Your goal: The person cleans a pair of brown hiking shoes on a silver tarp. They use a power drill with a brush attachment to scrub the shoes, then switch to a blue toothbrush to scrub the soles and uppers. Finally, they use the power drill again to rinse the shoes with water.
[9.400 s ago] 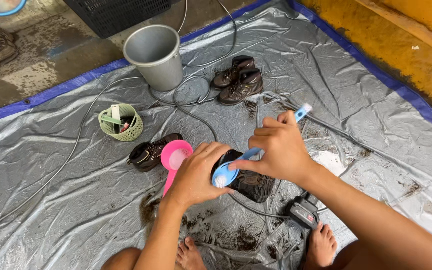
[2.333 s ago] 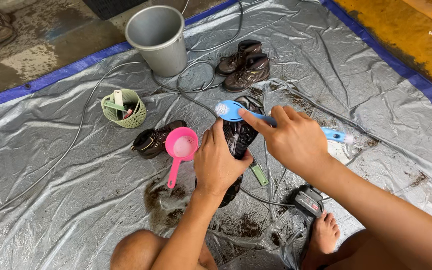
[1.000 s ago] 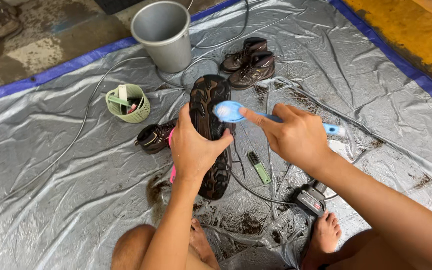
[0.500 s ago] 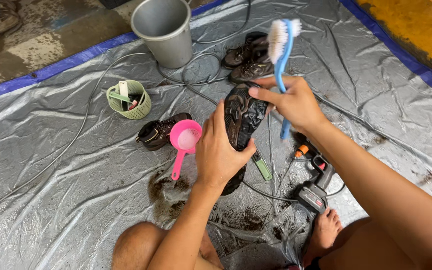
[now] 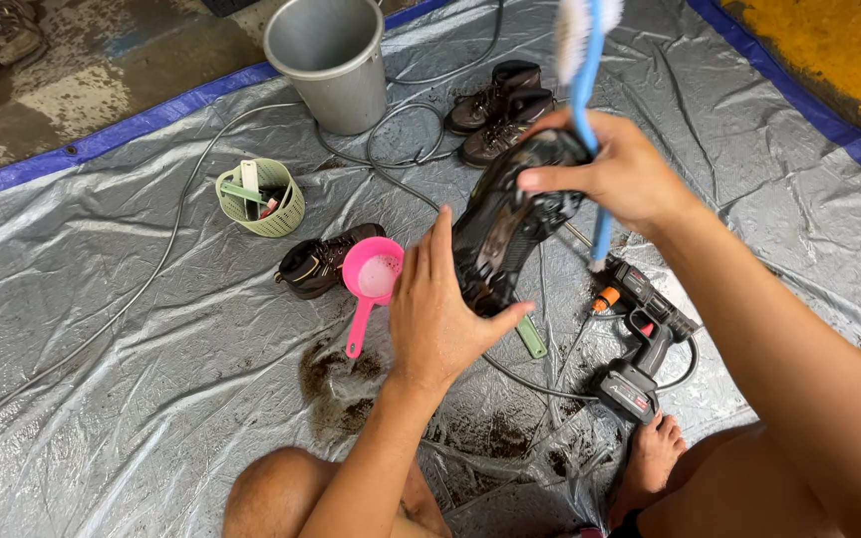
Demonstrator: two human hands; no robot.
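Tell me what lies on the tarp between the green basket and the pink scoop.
In the head view, one dark shoe lies between the green basket and the pink scoop, touching the scoop.

A dark, muddy shoe (image 5: 510,224) was held up above the silver tarp, tilted, its toe end far and right, its heel near and left, cupped from below. A blue-handled brush (image 5: 586,95) stood almost upright just right of it, white bristles at the top, facing left.
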